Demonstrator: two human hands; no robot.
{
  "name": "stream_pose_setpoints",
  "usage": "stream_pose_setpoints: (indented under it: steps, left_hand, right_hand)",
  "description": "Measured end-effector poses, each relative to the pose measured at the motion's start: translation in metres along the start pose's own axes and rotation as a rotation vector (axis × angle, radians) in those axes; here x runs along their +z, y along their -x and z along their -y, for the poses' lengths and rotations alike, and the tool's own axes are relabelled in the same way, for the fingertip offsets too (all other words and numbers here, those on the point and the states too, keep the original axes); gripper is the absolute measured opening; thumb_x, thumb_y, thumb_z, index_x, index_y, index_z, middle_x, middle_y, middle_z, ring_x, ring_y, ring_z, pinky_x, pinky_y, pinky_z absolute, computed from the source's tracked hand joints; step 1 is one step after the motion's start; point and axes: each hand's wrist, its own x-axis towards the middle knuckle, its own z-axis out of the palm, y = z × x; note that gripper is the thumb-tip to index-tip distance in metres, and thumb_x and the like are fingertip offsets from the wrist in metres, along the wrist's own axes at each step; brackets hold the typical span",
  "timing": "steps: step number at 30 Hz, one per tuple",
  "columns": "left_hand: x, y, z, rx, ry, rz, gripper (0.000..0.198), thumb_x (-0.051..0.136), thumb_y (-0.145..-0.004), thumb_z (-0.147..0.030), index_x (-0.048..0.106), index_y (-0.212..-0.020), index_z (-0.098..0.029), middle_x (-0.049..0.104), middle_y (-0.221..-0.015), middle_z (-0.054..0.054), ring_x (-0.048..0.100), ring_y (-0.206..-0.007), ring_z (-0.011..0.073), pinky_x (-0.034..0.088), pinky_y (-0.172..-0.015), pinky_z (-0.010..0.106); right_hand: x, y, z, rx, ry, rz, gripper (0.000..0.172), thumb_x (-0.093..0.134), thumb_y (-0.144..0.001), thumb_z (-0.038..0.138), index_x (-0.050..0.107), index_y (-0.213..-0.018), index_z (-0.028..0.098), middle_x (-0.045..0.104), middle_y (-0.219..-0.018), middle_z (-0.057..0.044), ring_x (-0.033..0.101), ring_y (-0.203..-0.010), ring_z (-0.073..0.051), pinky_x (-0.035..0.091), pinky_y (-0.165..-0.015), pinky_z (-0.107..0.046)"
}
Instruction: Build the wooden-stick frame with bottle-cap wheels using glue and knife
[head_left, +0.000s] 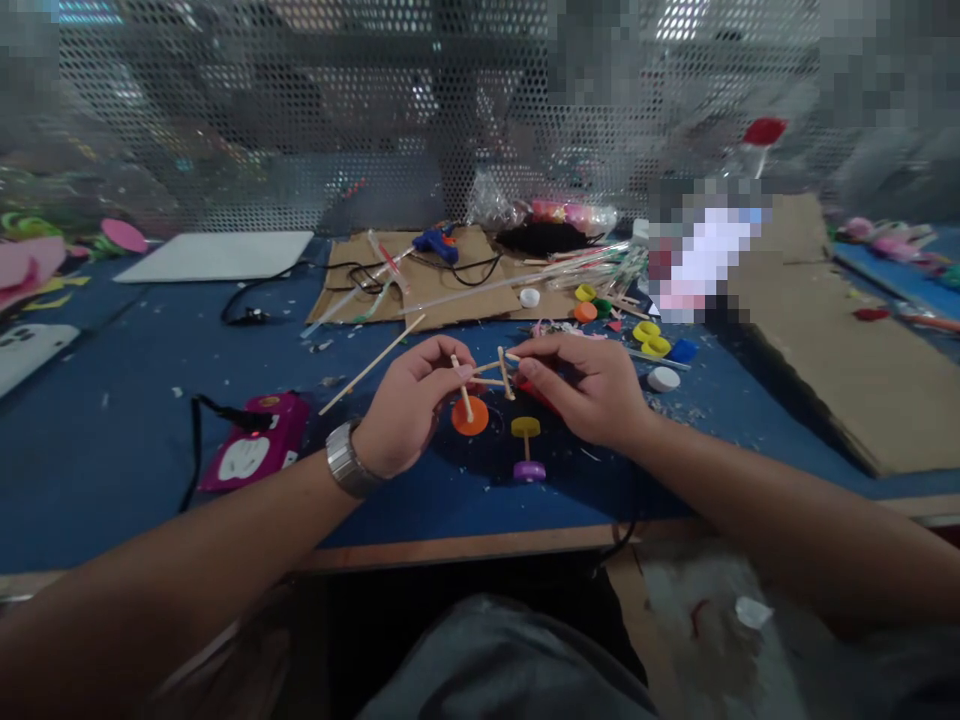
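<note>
The left hand (pixel 409 405) and right hand (pixel 589 385) both pinch a stick frame (pixel 491 372) just above the blue table (pixel 112 470); it looks light and easy to snap, so hold it softly near the joins.

- Near the middle of the desk's (pixel 112 400) front edge, the left hand (pixel 409 405) and right hand (pixel 592 385) meet, both pinching a stick frame (pixel 499 375).
- A wheel pair (pixel 527 448) lies just in front of the frame.
- A power strip (pixel 255 455) lies left of the hands.
- Behind them, a cardboard sheet (pixel 442 285) carries a glue gun (pixel 435 242).
- Loose caps (pixel 651 340) lie right of that sheet.
- A large cardboard (pixel 847 350) lies along the right edge.
</note>
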Motion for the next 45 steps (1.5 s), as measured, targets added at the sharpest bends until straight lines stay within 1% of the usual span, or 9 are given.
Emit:
stream_pose_setpoints:
  steps: [5,12,17,21,26,30,35,40,45]
  left_hand:
    - [-0.001,0.002,0.004,-0.007,-0.017,0.046,0.019,0.08,-0.081,-0.027,0.063,-0.088,-0.021,0.068,-0.084,0.001,0.073,-0.075,0.0168,0.058,-0.066,0.027]
    - [-0.002,0.004,0.005,0.068,-0.139,0.069,0.022,0.088,-0.082,-0.026,0.07,-0.093,-0.02,0.07,-0.09,0.001,0.072,-0.08,0.0157,0.059,-0.075,0.028]
    - [-0.001,0.004,0.003,0.142,-0.265,0.108,0.022,0.086,-0.085,-0.03,0.074,-0.098,-0.018,0.076,-0.092,0.004,0.072,-0.083,0.017,0.061,-0.078,0.03]
    - [0.0,0.004,0.003,0.182,-0.352,0.098,0.023,0.087,-0.085,-0.034,0.076,-0.097,-0.018,0.076,-0.088,0.004,0.068,-0.078,0.0161,0.057,-0.072,0.028]
    - [-0.001,0.005,0.001,0.279,-0.443,0.04,0.018,0.083,-0.09,-0.035,0.078,-0.095,-0.019,0.079,-0.088,0.004,0.071,-0.08,0.0178,0.058,-0.073,0.029]
    - [-0.002,0.007,0.0,0.327,-0.44,-0.005,0.018,0.084,-0.092,-0.036,0.079,-0.098,-0.02,0.082,-0.094,0.006,0.075,-0.085,0.02,0.06,-0.073,0.032]
    - [-0.002,0.01,0.0,0.396,-0.469,-0.014,0.017,0.083,-0.095,-0.036,0.079,-0.099,-0.02,0.082,-0.093,0.006,0.075,-0.081,0.0202,0.061,-0.073,0.034]
    - [-0.003,0.011,-0.001,0.445,-0.484,-0.014,0.015,0.084,-0.095,-0.035,0.081,-0.1,-0.021,0.083,-0.092,0.006,0.075,-0.082,0.0205,0.058,-0.072,0.035]
    - [-0.001,0.01,-0.002,0.507,-0.471,0.0,0.008,0.083,-0.094,-0.028,0.081,-0.097,-0.021,0.084,-0.095,0.006,0.075,-0.087,0.0209,0.06,-0.078,0.036]
  right_hand:
    - [0.001,0.0,0.002,-0.028,0.023,0.006,0.013,0.075,-0.102,0.026,0.084,-0.109,0.02,0.087,-0.089,-0.003,0.072,-0.062,-0.013,0.058,-0.058,-0.024]
    - [0.0,0.001,0.003,-0.059,0.039,0.006,0.012,0.075,-0.101,0.024,0.084,-0.108,0.021,0.087,-0.09,-0.003,0.073,-0.064,-0.013,0.057,-0.058,-0.024]
    - [0.001,0.001,0.003,-0.086,0.014,0.032,0.012,0.075,-0.101,0.023,0.084,-0.109,0.02,0.088,-0.093,-0.004,0.076,-0.07,-0.014,0.059,-0.061,-0.023]
    - [0.001,0.002,0.002,-0.114,0.018,0.065,0.013,0.074,-0.102,0.025,0.084,-0.109,0.022,0.088,-0.097,-0.004,0.081,-0.08,-0.017,0.063,-0.069,-0.026]
    - [-0.001,0.001,0.003,-0.104,0.05,0.033,0.011,0.076,-0.1,0.023,0.083,-0.109,0.023,0.087,-0.093,-0.004,0.077,-0.072,-0.016,0.061,-0.065,-0.026]
    - [-0.002,-0.002,0.003,-0.164,0.016,-0.013,0.006,0.079,-0.098,0.024,0.084,-0.103,0.024,0.084,-0.092,-0.004,0.077,-0.083,-0.019,0.064,-0.076,-0.032]
    - [-0.001,-0.001,0.004,-0.198,-0.005,-0.016,0.005,0.081,-0.097,0.025,0.083,-0.102,0.026,0.081,-0.088,-0.003,0.074,-0.077,-0.017,0.061,-0.069,-0.032]
    - [-0.002,-0.001,0.01,-0.227,0.005,-0.044,0.009,0.082,-0.096,0.019,0.081,-0.099,0.027,0.081,-0.085,-0.002,0.074,-0.077,-0.018,0.062,-0.07,-0.033]
    - [-0.005,0.0,0.014,-0.232,0.037,-0.037,0.012,0.081,-0.096,0.02,0.081,-0.1,0.032,0.082,-0.086,-0.001,0.077,-0.078,-0.02,0.064,-0.069,-0.035]
